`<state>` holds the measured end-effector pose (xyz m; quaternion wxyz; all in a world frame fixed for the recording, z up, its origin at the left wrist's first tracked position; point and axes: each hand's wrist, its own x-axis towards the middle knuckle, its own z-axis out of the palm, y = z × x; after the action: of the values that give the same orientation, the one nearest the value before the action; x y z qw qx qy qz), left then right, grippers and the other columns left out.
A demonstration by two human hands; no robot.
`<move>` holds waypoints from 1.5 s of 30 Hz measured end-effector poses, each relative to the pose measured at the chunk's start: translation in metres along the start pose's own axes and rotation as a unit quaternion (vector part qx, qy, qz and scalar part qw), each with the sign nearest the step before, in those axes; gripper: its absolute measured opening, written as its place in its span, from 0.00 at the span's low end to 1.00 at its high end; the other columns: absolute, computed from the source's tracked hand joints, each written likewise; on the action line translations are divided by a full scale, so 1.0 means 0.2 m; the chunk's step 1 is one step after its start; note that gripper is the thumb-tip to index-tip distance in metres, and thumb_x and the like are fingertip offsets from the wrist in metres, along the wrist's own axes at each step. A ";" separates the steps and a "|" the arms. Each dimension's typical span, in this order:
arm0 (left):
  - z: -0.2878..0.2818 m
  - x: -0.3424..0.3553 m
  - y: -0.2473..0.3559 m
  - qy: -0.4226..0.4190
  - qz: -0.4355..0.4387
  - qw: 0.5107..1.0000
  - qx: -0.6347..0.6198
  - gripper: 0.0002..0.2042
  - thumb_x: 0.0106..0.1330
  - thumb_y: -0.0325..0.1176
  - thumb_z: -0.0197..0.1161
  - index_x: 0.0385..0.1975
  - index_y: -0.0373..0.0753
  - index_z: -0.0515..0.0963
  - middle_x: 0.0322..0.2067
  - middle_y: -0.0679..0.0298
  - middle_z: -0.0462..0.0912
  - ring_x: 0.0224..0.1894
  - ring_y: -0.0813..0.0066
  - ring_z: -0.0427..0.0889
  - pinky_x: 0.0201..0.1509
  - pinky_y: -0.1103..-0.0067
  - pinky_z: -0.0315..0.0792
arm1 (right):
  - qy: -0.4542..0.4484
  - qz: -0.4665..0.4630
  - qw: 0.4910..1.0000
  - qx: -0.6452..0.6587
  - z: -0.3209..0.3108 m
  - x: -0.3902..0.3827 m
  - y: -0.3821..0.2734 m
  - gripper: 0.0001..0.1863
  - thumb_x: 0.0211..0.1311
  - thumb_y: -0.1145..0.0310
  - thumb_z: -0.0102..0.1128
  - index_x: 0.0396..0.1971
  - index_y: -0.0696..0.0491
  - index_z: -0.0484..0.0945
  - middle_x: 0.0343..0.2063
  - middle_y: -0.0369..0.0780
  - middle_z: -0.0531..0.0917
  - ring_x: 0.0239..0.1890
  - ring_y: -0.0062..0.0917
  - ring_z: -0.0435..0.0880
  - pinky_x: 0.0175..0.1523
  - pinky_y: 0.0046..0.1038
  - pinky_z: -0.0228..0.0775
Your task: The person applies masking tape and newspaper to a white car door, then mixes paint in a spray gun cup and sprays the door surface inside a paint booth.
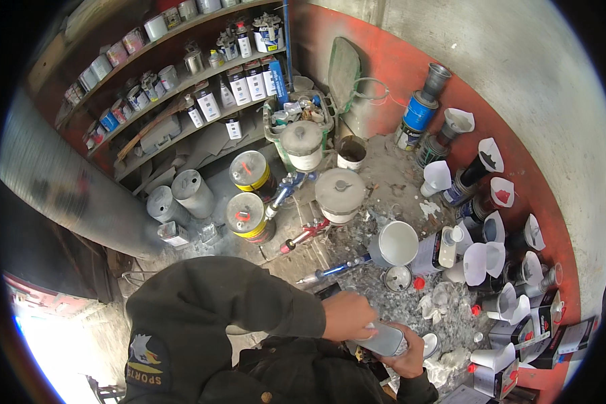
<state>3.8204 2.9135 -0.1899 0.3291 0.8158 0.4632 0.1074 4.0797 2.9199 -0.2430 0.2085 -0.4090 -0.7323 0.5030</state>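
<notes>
My left hand (349,316) is closed at one end of a grey container (382,342), its fingertips partly hidden there. Beneath and around the other end, my right hand (405,357) grips the same container, which is tilted. Above them lie a small round can (397,279) and a red cap (419,283) on the paint-spattered surface. A white bucket (397,244) stands behind the small can. A blue spray gun (337,269) lies up and left of my hands, and crumpled white cloths or paper (442,303) lie to the right.
Shelves (182,128) of cans line the back left. Lidded buckets (340,195) and yellow-black drums (248,222) stand centre back, with a red spray gun (306,236) between. Stacked cans with white cones (493,262) run along the right wall (565,202). Metal cylinders (192,194) stand left.
</notes>
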 end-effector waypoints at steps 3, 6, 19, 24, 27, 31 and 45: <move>-0.06 0.01 -0.06 -0.045 -0.125 0.973 -0.190 0.19 0.63 0.48 0.64 0.35 0.36 0.75 0.17 0.57 0.81 0.22 0.55 0.81 0.27 0.69 0.74 | 0.010 0.005 1.000 -0.009 0.02 0.03 -0.07 0.34 0.32 0.72 0.78 0.48 0.58 0.78 0.45 0.45 0.84 0.48 0.31 0.84 0.56 0.31 0.73; -0.16 -0.05 -0.05 0.019 -0.058 0.980 -0.191 0.19 0.63 0.44 0.65 0.42 0.36 0.72 0.21 0.58 0.81 0.26 0.53 0.82 0.28 0.67 0.74 | 0.010 0.017 1.000 -0.020 0.03 0.05 -0.05 0.35 0.32 0.72 0.79 0.48 0.57 0.78 0.44 0.44 0.84 0.47 0.30 0.84 0.56 0.30 0.72; -0.22 -0.01 -0.21 0.033 0.167 0.985 -0.043 0.15 0.56 0.43 0.68 0.26 0.36 0.75 0.25 0.58 0.80 0.29 0.54 0.82 0.30 0.66 0.73 | 0.023 0.070 0.997 0.021 0.05 0.05 -0.03 0.35 0.33 0.71 0.79 0.49 0.59 0.78 0.44 0.44 0.84 0.48 0.30 0.83 0.57 0.31 0.71; -0.26 -0.07 -0.24 0.132 0.014 0.962 -0.238 0.11 0.56 0.38 0.71 0.27 0.37 0.80 0.17 0.64 0.77 0.20 0.72 0.79 0.25 0.77 0.73 | 0.054 0.055 0.997 -0.027 -0.02 0.12 -0.11 0.36 0.37 0.69 0.79 0.52 0.59 0.76 0.44 0.45 0.85 0.49 0.29 0.83 0.57 0.30 0.71; -0.24 -0.11 -0.25 0.155 -0.042 0.945 -0.286 0.10 0.56 0.33 0.72 0.31 0.35 0.80 0.25 0.64 0.78 0.22 0.76 0.79 0.27 0.80 0.74 | 0.086 0.078 0.991 -0.068 -0.11 0.13 -0.14 0.36 0.37 0.68 0.80 0.52 0.59 0.76 0.44 0.45 0.85 0.48 0.29 0.84 0.56 0.29 0.72; -0.09 -0.15 -0.31 0.200 -0.080 0.923 -0.319 0.09 0.55 0.26 0.72 0.32 0.33 0.78 0.33 0.63 0.78 0.26 0.79 0.80 0.29 0.83 0.75 | 0.132 0.122 0.980 -0.085 -0.22 0.17 -0.22 0.34 0.36 0.71 0.79 0.49 0.59 0.77 0.42 0.41 0.84 0.46 0.24 0.82 0.57 0.29 0.70; 0.19 -0.19 -0.47 0.182 -0.196 0.861 -0.433 0.14 0.53 0.26 0.73 0.37 0.33 0.76 0.26 0.63 0.83 0.26 0.81 0.82 0.30 0.84 0.76 | 0.136 0.109 0.963 -0.203 -0.50 0.41 -0.38 0.33 0.36 0.69 0.79 0.48 0.59 0.77 0.40 0.44 0.85 0.44 0.26 0.85 0.53 0.28 0.75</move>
<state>3.7534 2.8979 -0.2734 0.5734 0.4493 0.5721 0.3770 4.0733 3.0312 -0.1417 0.1624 -0.5849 -0.7346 0.3031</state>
